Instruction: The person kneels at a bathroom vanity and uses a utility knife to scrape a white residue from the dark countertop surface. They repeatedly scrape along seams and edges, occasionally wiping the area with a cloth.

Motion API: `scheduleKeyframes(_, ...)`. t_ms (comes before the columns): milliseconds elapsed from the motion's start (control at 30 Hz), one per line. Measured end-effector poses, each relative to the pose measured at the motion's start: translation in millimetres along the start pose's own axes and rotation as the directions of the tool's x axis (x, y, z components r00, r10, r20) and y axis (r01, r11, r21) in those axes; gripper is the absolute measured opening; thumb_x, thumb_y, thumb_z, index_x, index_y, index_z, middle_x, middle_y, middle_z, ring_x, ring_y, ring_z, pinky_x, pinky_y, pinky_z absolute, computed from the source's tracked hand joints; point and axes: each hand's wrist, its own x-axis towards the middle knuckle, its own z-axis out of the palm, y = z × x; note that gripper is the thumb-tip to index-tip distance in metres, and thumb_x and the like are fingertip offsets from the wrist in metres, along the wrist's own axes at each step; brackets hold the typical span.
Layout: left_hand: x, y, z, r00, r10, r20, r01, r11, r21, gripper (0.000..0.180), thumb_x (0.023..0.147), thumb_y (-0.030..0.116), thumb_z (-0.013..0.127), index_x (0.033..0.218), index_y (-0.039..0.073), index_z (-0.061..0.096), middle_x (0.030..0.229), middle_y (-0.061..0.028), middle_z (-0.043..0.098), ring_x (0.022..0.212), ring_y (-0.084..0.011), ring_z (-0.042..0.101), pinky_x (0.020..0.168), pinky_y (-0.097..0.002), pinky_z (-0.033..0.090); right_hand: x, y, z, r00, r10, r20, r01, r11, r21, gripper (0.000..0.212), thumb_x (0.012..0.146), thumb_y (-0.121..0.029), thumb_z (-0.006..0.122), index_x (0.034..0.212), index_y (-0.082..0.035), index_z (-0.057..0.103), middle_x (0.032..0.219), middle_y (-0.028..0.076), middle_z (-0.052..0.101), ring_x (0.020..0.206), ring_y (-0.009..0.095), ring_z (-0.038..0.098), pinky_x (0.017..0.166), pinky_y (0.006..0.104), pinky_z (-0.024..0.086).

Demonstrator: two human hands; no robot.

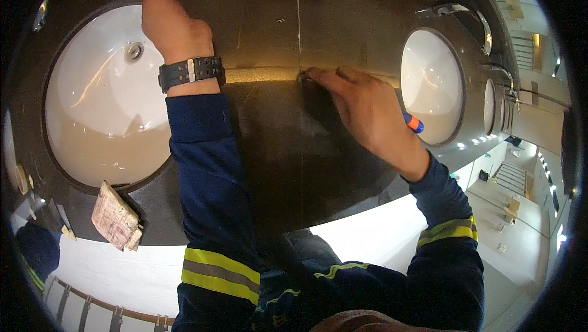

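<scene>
My right hand (373, 105) is closed around a slim tool whose blue and orange handle end (414, 123) sticks out behind the palm. Its fingertips are pinched down at a thin pale seam (299, 38) in the dark countertop (263, 142); the tool's working tip is hidden there. Over the right rim of the left white basin (110, 142) is my left hand (174, 22), a black watch (193, 73) on its wrist. Most of the left hand's fingers are hidden from view, and I see nothing held in it.
A stained, folded pale pad (116, 218) lies at the counter's front edge, by the left basin. Farther left is a flat-bladed tool (65, 222). Another basin (432, 87) with a chrome faucet (471, 16) stands to the right, with more basins beyond it.
</scene>
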Motion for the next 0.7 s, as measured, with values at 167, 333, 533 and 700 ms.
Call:
scheduleKeyframes(167,6,-15,-20,0.869,0.428,0.249,-0.48,0.605,0.635,0.036,0.1,0.019,0.055,0.132,0.005,0.065,0.125,-0.0139,0.067,0.108,-0.0276,0.065,0.095,-0.038,0.054,23,25,6,0.999,0.038,-0.021,-0.036,0.996,0.079,0.028,0.1,-0.012,0.063,0.126,-0.015,0.073,0.11,0.014,0.075,0.093,0.035,0.073,0.085,0.0436,0.059)
scheduleKeyframes(333,0,-2,0,0.998,0.046,0.04,-0.049,0.997,0.063,0.038,0.098,0.021,0.057,0.132,0.004,0.064,0.127,-0.0157,0.066,0.111,-0.0303,0.064,0.097,-0.0389,0.053,39,49,14,0.988,0.006,-0.154,0.012,0.993,0.118,0.028,0.099,-0.02,0.063,0.125,-0.017,0.073,0.105,0.016,0.075,0.093,0.038,0.072,0.082,0.0484,0.058)
scheduleKeyframes(533,-7,5,6,0.999,-0.014,0.039,0.013,1.0,0.021,0.037,0.099,0.025,0.056,0.128,0.004,0.066,0.13,-0.0163,0.065,0.115,-0.0301,0.062,0.103,-0.0404,0.049,33,34,22,0.976,-0.066,-0.208,0.059,0.997,-0.039,0.028,0.097,-0.018,0.058,0.123,-0.017,0.069,0.103,0.011,0.071,0.092,0.035,0.072,0.079,0.0474,0.06)
scheduleKeyframes(700,14,-6,-9,0.997,0.029,0.069,-0.029,1.0,0.011,0.037,0.099,0.026,0.056,0.126,0.003,0.066,0.131,-0.0153,0.064,0.119,-0.0286,0.059,0.107,-0.0405,0.045,31,24,16,0.985,-0.085,-0.152,0.066,0.99,-0.121,0.032,0.095,-0.012,0.055,0.125,-0.014,0.066,0.103,0.01,0.07,0.089,0.034,0.073,0.075,0.0452,0.062)
